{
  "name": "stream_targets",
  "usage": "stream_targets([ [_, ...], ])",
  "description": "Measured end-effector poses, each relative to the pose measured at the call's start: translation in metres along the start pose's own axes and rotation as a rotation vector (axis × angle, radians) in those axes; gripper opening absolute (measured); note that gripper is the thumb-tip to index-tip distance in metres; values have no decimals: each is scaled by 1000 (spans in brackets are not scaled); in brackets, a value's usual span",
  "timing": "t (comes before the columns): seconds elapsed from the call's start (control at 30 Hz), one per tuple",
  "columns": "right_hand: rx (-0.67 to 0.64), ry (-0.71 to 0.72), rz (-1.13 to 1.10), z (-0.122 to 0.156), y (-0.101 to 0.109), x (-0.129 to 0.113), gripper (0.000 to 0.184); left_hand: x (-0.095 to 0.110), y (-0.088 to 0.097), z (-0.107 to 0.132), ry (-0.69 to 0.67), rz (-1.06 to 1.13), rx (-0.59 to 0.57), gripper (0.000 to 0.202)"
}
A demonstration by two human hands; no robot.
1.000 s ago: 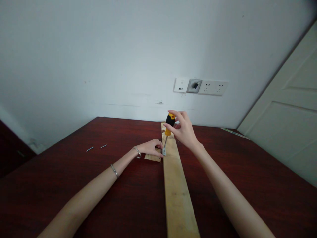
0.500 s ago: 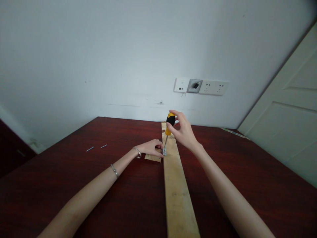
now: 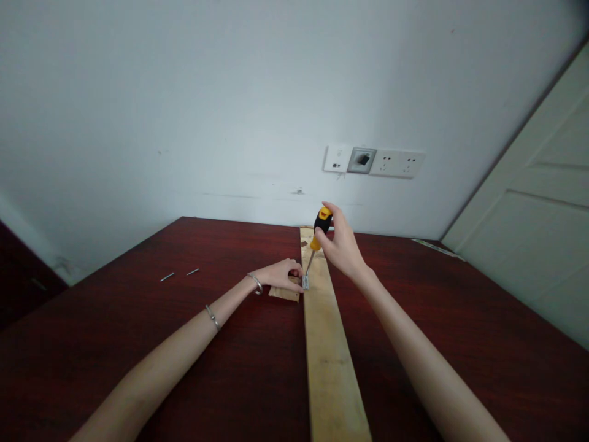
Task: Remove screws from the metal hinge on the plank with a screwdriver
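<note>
My right hand (image 3: 342, 245) grips a yellow-and-black screwdriver (image 3: 322, 221) by its handle. The tool leans to the right, and its shaft slants down to a small metal bracket (image 3: 305, 282) on the left edge of a long wooden plank (image 3: 329, 344). My left hand (image 3: 280, 274) pinches the bracket, thumb and fingers at the plank's side. Beneath that hand a short wooden piece (image 3: 284, 293) lies against the plank, partly covered. Whether a screw sits under the screwdriver's tip is too small to tell.
Two screws or nails (image 3: 167, 277) lie to the left on the dark red table (image 3: 221, 368). Behind the table is a white wall with a row of sockets (image 3: 396, 162). A thin pale strip (image 3: 437, 247) rests near the back right edge, by a white door (image 3: 547, 202).
The screwdriver's handle has tipped further to the right, along with my right hand. My left hand, the bracket and the plank stay in place.
</note>
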State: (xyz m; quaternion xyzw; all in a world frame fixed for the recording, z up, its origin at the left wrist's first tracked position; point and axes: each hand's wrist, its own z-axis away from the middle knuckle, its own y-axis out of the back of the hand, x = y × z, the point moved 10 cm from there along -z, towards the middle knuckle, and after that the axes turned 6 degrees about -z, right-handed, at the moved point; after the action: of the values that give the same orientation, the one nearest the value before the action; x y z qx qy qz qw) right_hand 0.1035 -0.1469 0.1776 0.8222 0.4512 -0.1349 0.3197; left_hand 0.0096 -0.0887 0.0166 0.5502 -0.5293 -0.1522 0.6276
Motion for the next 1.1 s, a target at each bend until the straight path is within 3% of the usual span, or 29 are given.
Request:
stream_targets([
  [0.2, 22, -22, 76, 1, 3, 2, 54, -2, 2, 1, 16, -14, 14, 40],
  [0.6, 18, 89, -4, 4, -2, -16, 55, 0, 2, 1, 16, -2, 4, 39],
  [0.87, -16, -25, 25, 3, -6, 4, 61, 0, 1, 2, 25, 5, 3, 38],
  [1.1, -26, 79, -2, 5, -8, -11, 70, 4, 3, 2, 27, 15, 12, 35],
])
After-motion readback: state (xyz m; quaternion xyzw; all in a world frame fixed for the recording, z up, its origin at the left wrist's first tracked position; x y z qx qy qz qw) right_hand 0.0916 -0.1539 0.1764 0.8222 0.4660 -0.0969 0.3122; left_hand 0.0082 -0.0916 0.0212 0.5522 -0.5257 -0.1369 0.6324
